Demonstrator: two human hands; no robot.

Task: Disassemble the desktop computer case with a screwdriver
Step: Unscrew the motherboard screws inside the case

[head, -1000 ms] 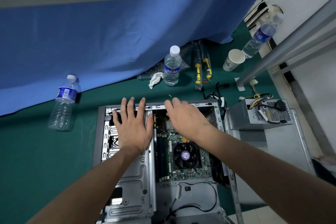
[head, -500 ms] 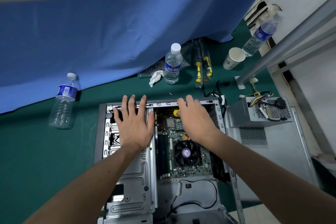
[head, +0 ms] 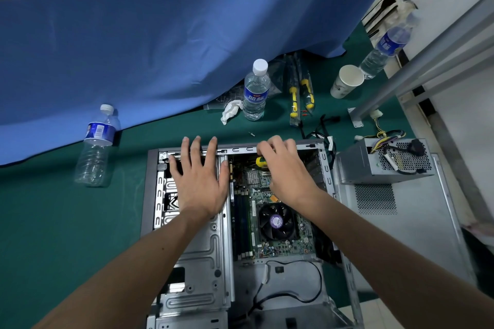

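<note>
Fingers curled around screwdriver

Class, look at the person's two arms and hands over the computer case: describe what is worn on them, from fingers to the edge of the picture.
Nothing is worn. The left hand and right hand are bare: no gloves, rings, watch or wrist strap show. Both forearms are bare down to the frame edge, with no sleeve in view.

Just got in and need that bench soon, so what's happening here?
A person is taking apart a desktop computer case lying open on the green table. The left hand rests flat, fingers spread, on the metal drive cage. The right hand has its grip on a yellow-handled screwdriver at the case's far edge. The power supply is already out, sitting on the removed side panel.
</note>
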